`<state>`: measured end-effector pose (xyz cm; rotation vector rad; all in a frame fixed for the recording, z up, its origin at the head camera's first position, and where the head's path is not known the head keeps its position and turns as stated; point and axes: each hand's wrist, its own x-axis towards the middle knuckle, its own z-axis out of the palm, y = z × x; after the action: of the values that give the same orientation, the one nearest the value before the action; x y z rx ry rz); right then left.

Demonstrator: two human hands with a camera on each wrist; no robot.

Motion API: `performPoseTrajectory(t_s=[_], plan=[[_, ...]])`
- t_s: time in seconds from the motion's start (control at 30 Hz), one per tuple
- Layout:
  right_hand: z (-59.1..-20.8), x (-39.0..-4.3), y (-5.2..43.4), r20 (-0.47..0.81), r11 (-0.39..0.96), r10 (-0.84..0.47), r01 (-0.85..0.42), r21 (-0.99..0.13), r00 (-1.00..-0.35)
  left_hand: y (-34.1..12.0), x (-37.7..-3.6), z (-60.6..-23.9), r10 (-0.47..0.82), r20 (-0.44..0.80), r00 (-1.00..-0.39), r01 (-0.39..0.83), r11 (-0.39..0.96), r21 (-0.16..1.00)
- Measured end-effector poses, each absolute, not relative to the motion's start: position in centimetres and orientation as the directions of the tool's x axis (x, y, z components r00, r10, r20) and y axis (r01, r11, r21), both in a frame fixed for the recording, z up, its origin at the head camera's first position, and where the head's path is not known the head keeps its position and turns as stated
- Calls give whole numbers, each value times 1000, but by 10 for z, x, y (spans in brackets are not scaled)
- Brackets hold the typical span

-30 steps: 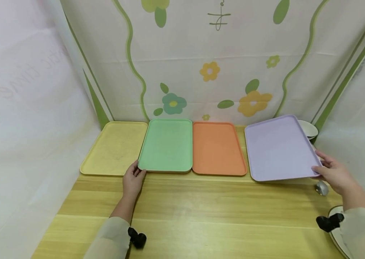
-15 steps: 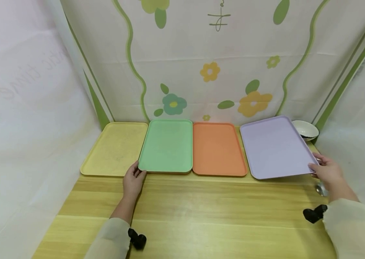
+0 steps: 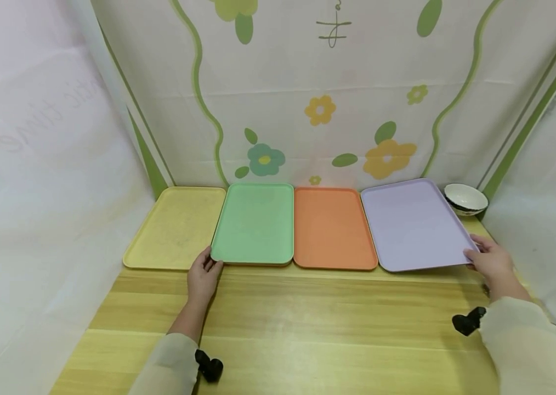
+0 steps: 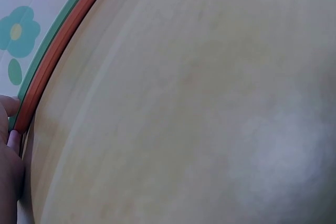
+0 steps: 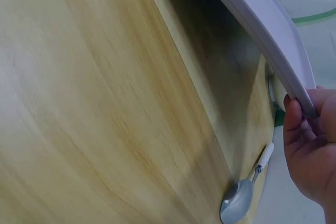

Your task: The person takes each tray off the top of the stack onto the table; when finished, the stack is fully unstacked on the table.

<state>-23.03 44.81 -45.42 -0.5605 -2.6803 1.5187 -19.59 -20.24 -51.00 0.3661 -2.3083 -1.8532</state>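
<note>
Four trays in a row along the back of the worktop (image 3: 278, 323), under a flowered backdrop (image 3: 317, 109): yellow tray (image 3: 174, 227), green tray (image 3: 254, 222), orange tray (image 3: 332, 227), purple tray (image 3: 413, 225). Left hand (image 3: 203, 274) at the near left corner of the green tray, thumb and fingertips curled onto the rim in a light grip; from the left wrist view, an orange edge directly under the green one, so apparently a second tray beneath it. Right hand (image 3: 490, 262) at the near right corner of the purple tray, fingers pinched round the rim (image 5: 294, 90), that side held clear of the wood with shadow beneath, far edge close to the orange tray and slightly askew. Spoon (image 5: 242, 195) lying on the worktop just below the raised corner, bowl (image 3: 465, 198) at the back right, well apart from the hand. By the look of it, three trays settled flat and aligned, the purple one not yet down; left to do, lowering and squaring it with the rest.
</note>
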Motion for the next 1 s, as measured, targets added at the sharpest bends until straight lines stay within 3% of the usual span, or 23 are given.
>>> performPoseTrajectory(t_s=[0.6, 0.73, 1.0], plan=[[-453, -233, 437, -241, 465, 366, 401, -790, -899, -202, -195, -511, -282, -44, -958, -103, 200, 974], [-449, -235, 428, -224, 414, 396, 390, -823, -891, -202, -195, -511, -282, -44, -958, -102, 193, 976], [-440, -241, 382, -139, 503, 307, 284, -816, -942, -202, -195, -510, -284, -37, -958, -95, 197, 976]])
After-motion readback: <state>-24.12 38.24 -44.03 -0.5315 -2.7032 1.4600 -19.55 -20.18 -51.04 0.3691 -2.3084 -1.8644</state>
